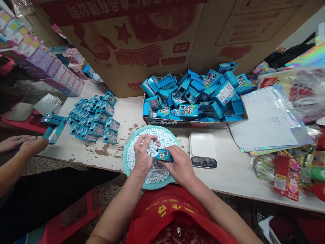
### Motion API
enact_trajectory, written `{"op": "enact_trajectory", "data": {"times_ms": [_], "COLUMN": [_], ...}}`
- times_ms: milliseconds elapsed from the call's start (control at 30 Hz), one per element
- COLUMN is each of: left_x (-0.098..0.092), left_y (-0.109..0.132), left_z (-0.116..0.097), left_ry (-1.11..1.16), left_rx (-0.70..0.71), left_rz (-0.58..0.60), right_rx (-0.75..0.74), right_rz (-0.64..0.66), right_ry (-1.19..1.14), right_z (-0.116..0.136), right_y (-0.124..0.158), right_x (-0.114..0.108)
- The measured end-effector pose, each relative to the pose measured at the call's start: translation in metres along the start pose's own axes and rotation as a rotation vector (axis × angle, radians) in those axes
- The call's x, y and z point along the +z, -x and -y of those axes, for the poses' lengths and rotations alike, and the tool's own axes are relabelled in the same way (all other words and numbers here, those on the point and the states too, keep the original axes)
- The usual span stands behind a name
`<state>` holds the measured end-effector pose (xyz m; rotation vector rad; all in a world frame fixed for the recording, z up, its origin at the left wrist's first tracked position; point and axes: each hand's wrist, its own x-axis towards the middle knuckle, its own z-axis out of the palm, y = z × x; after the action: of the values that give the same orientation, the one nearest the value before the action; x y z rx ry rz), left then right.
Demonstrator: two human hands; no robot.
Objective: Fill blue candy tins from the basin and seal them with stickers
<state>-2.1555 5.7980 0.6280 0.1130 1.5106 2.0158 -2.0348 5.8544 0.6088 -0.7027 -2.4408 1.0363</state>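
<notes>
A turquoise bowl (pixel 125 159) full of small white candies (pixel 158 174) sits at the table's front edge. Above it my left hand (pixel 144 152) is cupped around a heap of candies (pixel 152 148). My right hand (pixel 179 162) grips a small blue candy box (pixel 164 155), tilted with its end against the candies in my left palm. The box's label reads "Caramelo Macizo". The box's open end is partly hidden by the candies and fingers.
Behind the bowl, a carton (pixel 162 122) overflows with blue boxes. A white scale (pixel 203 149) lies to the right, near papers (pixel 269 118). Blue boxes (pixel 98 118) stand in rows on the left, beside a co-worker's hands (pixel 33 145). A large cardboard box (pixel 157 34) rises behind.
</notes>
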Motion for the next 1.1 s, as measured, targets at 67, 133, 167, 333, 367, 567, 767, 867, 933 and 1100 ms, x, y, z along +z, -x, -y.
{"op": "enact_trajectory", "data": {"times_ms": [67, 133, 167, 333, 367, 567, 767, 867, 933, 1100], "left_x": [0.001, 0.002, 0.003, 0.007, 0.007, 0.011, 0.014, 0.014, 0.014, 0.013], "left_y": [-0.002, -0.004, -0.005, -0.006, -0.007, -0.009, -0.009, -0.009, -0.009, -0.009], "left_z": [0.001, 0.002, 0.002, 0.001, 0.001, 0.0, -0.003, -0.004, -0.004, -0.002], "left_ry": [-0.007, -0.006, -0.003, -0.005, -0.007, -0.008, -0.014, -0.01, -0.011, -0.024], "left_rx": [0.015, 0.03, 0.031, 0.023, 0.019, 0.028, 0.048, 0.053, 0.072, 0.083], "left_rz": [-0.001, -0.012, -0.016, 0.007, 0.012, 0.056, 0.083, 0.089, 0.09, 0.08], "right_rx": [0.01, 0.021, 0.027, 0.036, 0.034, 0.048, 0.048, 0.042, 0.044, 0.055], "right_rz": [-0.003, -0.013, -0.017, -0.001, 0.005, -0.031, -0.053, -0.051, -0.057, -0.078], "right_ry": [-0.006, -0.012, -0.015, -0.033, -0.041, -0.067, -0.065, -0.072, -0.087, -0.117], "right_z": [-0.001, -0.003, -0.004, -0.005, -0.005, -0.007, -0.007, -0.006, -0.006, -0.007], "right_y": [0.001, 0.001, 0.002, 0.004, 0.003, 0.001, -0.001, -0.002, -0.002, -0.002], "right_x": [-0.001, -0.002, -0.002, -0.002, -0.002, -0.004, -0.004, -0.005, -0.005, -0.003]}}
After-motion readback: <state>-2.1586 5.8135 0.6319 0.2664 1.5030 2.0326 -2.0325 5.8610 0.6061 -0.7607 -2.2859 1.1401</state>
